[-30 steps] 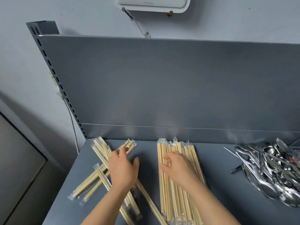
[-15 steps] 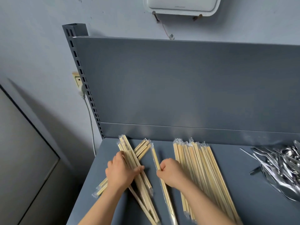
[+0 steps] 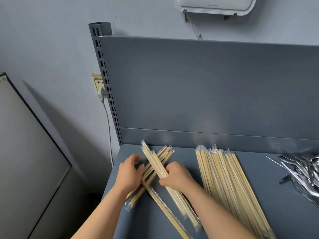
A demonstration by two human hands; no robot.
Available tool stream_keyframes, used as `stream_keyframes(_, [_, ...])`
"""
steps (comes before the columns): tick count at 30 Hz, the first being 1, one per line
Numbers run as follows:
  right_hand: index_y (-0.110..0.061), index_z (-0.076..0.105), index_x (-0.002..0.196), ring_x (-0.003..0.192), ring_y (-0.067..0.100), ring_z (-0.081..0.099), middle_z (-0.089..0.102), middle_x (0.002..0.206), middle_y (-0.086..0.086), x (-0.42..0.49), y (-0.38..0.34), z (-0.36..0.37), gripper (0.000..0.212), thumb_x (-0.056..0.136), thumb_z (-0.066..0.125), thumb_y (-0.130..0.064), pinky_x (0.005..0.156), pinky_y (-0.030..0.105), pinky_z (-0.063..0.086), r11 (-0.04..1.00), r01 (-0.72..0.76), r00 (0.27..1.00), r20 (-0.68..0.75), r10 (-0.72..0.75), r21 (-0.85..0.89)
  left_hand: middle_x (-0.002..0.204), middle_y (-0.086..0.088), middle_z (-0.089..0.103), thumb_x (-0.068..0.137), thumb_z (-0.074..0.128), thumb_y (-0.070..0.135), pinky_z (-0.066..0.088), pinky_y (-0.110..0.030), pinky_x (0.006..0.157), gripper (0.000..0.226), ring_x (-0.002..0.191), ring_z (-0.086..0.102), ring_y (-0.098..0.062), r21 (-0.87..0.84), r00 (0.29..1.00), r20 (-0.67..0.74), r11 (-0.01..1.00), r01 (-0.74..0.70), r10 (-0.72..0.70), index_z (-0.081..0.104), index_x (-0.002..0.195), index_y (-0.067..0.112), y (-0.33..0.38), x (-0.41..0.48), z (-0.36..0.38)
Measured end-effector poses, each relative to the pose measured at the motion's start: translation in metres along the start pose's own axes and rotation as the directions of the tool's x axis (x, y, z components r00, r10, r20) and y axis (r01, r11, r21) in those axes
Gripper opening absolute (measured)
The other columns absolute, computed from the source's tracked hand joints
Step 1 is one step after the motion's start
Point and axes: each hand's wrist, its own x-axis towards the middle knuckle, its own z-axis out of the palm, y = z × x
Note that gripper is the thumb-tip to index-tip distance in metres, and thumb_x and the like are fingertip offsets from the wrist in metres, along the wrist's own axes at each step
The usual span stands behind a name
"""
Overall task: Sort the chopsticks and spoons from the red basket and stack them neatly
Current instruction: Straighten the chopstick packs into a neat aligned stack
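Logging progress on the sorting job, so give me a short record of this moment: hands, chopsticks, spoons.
left hand: holds the loose chopsticks from the left
right hand: grips the same crossed pile from the right
neat stack: wrapped chopsticks laid parallel, right of the hands
spoons: heaped at the far right edge
shelf: grey, bears all of it

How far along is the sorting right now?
Done: the aligned chopsticks lie in a tidy row. In hand: left hand and right hand grip the crossed chopsticks, not yet straightened. Left: aligning those and stacking the loose spoons heaped at right.
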Motion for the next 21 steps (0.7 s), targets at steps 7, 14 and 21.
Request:
stream_keyframes(7, [-0.017,0.053,0.064,0.051,0.013,0.046,0.049,0.06,-0.004,-0.005,0.012,-0.011,0.018,0.065,0.066,-0.027,0.049,0.025,0.034,0.993,-0.023,0.995,0.104,0.011,0.115,0.083,0.009,0.055,0.073,0.072,0.054,0.04,-0.025,0.055,0.041,0.071,0.053,-0.009,0.282,0.991,0.002,0.951,0.129,-0.135,0.05,0.091,0.025,0.003,-0.021,-0.004])
stream_keyframes(14, [-0.013,0.067,0.097,0.071,0.018,0.065,0.071,0.093,0.011,-0.027,0.019,-0.015,0.049,0.062,0.071,-0.047,0.064,0.037,0.051,0.986,-0.016,0.977,0.213,-0.02,0.165,0.079,-0.002,0.067,0.079,0.078,0.02,0.058,-0.033,0.065,0.021,0.071,0.066,-0.02,-0.224,0.995,-0.042,0.971,0.084,-0.095,0.059,0.085,0.016,0.02,-0.006,-0.007])
stream_keyframes(21, [-0.026,0.07,0.095,0.083,0.008,0.071,0.075,0.092,-0.007,-0.038,0.021,-0.02,0.031,0.069,0.076,-0.043,0.084,0.035,0.058,0.928,0.004,0.985,0.157,-0.068,0.372,0.081,-0.009,0.069,0.084,0.073,0.013,0.061,-0.038,0.069,0.013,0.077,0.069,-0.028,-0.537,0.999,-0.054,0.843,-0.035,0.007,0.064,0.093,0.013,0.048,0.007,-0.013])
